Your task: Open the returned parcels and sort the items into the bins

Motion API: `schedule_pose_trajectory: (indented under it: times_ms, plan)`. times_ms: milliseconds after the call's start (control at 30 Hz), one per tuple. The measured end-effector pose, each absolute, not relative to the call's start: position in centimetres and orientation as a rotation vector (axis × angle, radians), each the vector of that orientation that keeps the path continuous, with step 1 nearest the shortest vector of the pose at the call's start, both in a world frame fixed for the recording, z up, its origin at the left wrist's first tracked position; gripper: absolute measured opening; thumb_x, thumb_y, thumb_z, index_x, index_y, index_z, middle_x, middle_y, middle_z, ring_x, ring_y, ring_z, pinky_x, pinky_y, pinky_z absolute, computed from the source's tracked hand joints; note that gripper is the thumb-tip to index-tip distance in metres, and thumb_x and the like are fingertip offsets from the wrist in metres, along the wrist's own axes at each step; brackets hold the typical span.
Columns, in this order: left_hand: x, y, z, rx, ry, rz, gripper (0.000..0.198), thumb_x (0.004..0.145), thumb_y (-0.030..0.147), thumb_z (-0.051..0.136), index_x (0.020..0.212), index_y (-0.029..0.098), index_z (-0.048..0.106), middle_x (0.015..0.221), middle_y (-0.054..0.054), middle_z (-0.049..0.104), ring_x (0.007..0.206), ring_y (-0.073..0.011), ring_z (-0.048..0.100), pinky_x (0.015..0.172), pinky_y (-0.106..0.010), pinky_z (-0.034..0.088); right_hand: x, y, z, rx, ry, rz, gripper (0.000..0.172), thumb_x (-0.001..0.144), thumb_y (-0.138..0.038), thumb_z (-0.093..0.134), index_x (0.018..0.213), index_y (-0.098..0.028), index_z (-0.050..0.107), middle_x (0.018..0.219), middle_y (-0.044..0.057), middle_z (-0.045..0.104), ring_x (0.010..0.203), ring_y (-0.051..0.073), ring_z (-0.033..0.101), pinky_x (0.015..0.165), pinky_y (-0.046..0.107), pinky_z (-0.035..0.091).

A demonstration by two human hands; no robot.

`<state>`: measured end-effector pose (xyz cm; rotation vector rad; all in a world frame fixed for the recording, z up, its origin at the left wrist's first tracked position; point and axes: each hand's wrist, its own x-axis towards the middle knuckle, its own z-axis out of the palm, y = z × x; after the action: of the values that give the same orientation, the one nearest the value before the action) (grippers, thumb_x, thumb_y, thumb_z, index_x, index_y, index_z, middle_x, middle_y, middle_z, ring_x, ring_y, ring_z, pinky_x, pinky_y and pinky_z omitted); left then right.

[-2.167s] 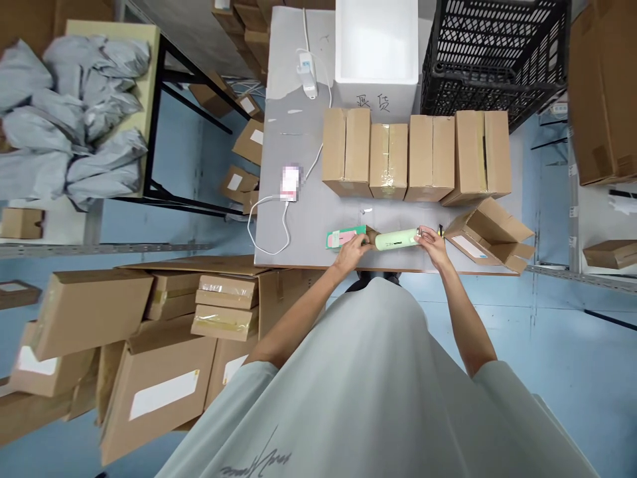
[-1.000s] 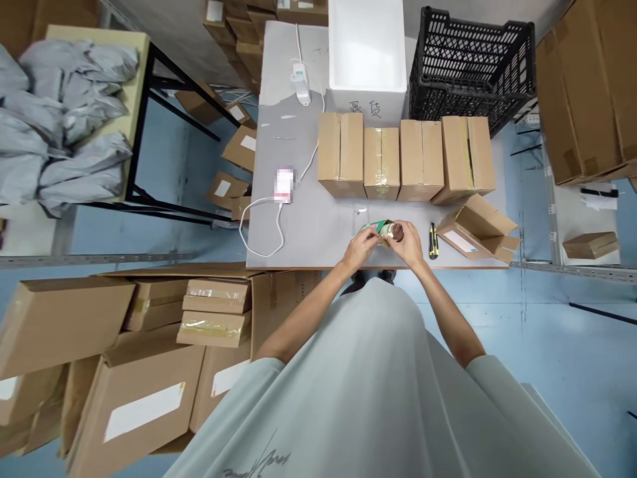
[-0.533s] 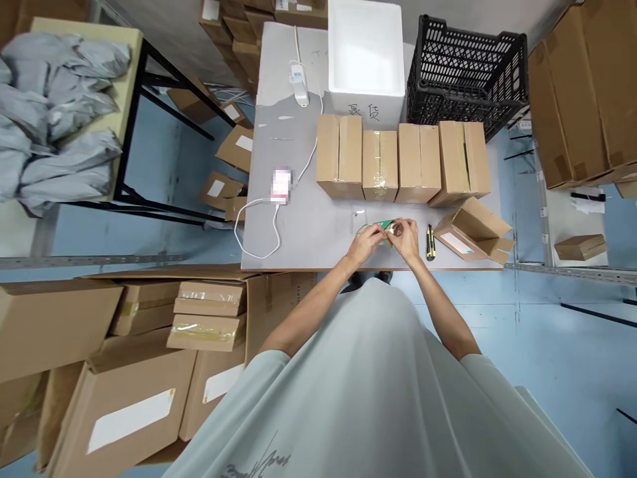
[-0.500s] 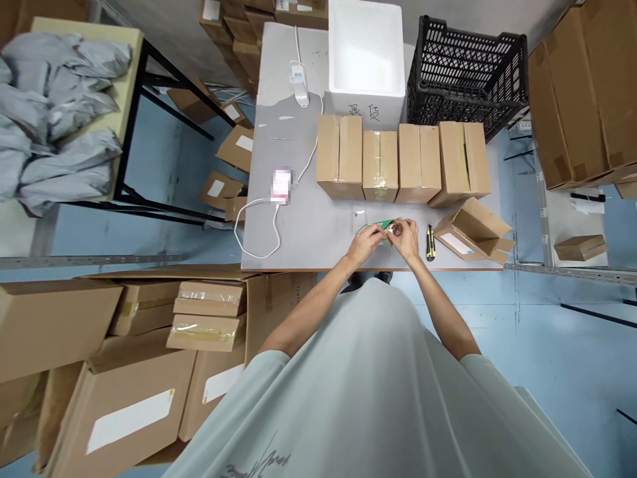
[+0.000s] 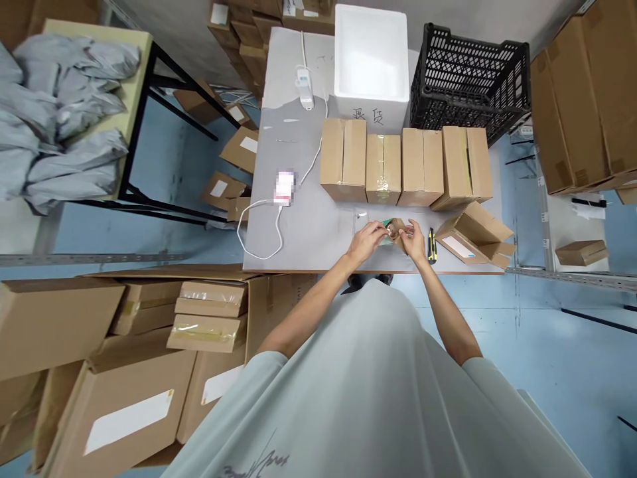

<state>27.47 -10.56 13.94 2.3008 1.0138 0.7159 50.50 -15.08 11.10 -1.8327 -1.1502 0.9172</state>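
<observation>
At the desk's front edge (image 5: 318, 249), you grip a small green box (image 5: 387, 222), the fingers of your left hand (image 5: 367, 240) and right hand (image 5: 415, 243) closed on its mouth, a rounded item (image 5: 393, 232) seemingly already inside, the brown flap (image 5: 399, 226) not yet folded down.

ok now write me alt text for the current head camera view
A person's left hand and right hand are at the open end of a small green box, at a grey table. To their right are a yellow-and-black cutter and an open cardboard box; behind stand four more cardboard boxes, a white bin and a black crate.
</observation>
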Motion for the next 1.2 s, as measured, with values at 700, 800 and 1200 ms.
schedule_pose_trajectory:
  times_ms: [700, 800, 1200]
  plan:
    - [24.3, -9.1, 13.3, 2.206, 0.964, 0.329, 0.062, 0.097, 0.026, 0.085, 0.157, 0.022, 0.068, 0.184, -0.017, 0.044, 0.153, -0.0374, 0.062, 0.122, -0.052, 0.06, 49.5, -15.9, 14.6, -1.815, -1.512, 0.953, 0.068, 0.091, -0.06, 0.081, 0.147, -0.022, 0.072, 0.152, 0.021, 0.069, 0.142, 0.041, 0.066, 0.125, 0.064, 0.053]
    - [24.2, -9.1, 13.0, 2.214, 0.979, 0.304, 0.064, 0.094, 0.017, 0.082, 0.156, 0.023, 0.069, 0.18, -0.016, 0.051, 0.146, -0.0356, 0.067, 0.12, -0.05, 0.061, 50.8, -17.4, 14.9, -1.822, -1.101, 1.207, 0.078, 0.09, -0.075, 0.077, 0.148, -0.023, 0.068, 0.135, 0.017, 0.075, 0.125, 0.036, 0.074, 0.104, 0.059, 0.069]
    - [26.3, -11.0, 13.9, 2.159, 1.012, 0.355, 0.082, 0.089, 0.023, 0.089, 0.164, 0.027, 0.058, 0.16, -0.015, 0.065, 0.139, -0.0383, 0.07, 0.112, -0.052, 0.065, 47.9, -17.1, 15.5, -1.817, -1.087, 1.046, 0.059, 0.087, -0.064, 0.082, 0.129, -0.024, 0.074, 0.136, 0.016, 0.08, 0.111, 0.032, 0.082, 0.109, 0.058, 0.067]
